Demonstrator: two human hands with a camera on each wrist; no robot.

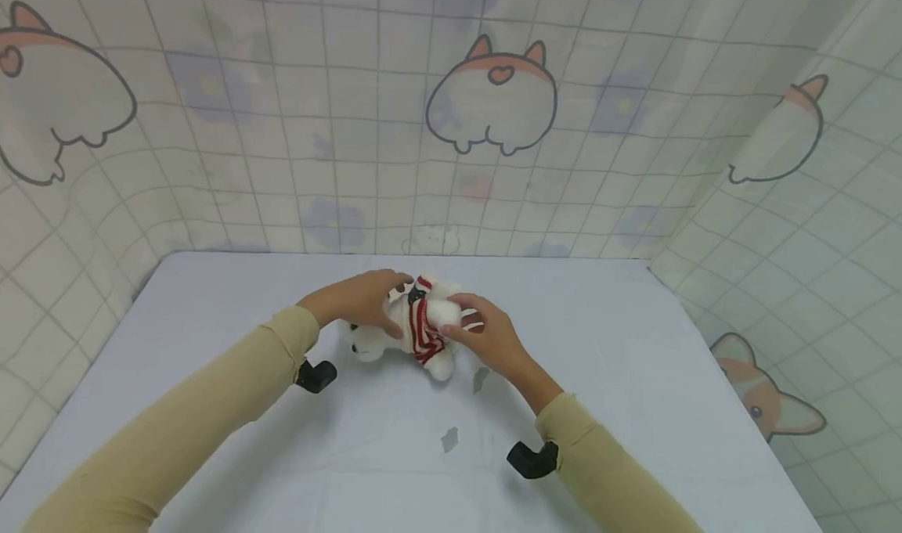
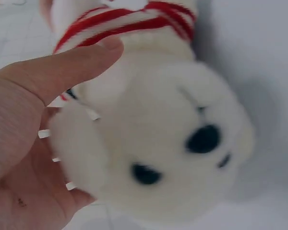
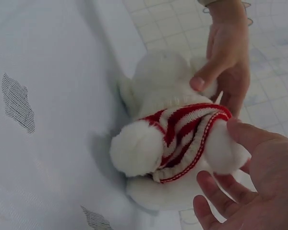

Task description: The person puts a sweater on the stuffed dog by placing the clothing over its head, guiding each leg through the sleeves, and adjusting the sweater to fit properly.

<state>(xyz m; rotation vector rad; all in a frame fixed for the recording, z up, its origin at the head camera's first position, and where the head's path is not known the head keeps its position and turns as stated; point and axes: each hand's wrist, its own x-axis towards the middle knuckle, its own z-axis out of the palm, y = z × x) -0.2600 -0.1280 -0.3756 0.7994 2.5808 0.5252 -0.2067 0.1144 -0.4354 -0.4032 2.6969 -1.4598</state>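
Note:
A white plush toy (image 1: 377, 337) with dark eyes wears a red-and-white striped knit sweater (image 1: 425, 333). It lies on the white table, head toward the left. My left hand (image 1: 362, 302) grips it around the neck and head; in the left wrist view the thumb presses near the sweater's collar and the fingers pass behind an ear (image 2: 79, 143). On the toy's other end, my right hand (image 1: 486, 333) holds a stubby white limb (image 3: 224, 148) between thumb and fingers. Some fingertips of that hand are hidden behind the limb in the head view.
Two small grey patches (image 1: 449, 439) mark the white tabletop (image 1: 373, 455) in front of the toy. A curtain-like tiled backdrop (image 1: 338, 102) with cartoon corgis rises behind the table and along both sides. Black wrist mounts (image 1: 533, 460) stick out from the sleeves.

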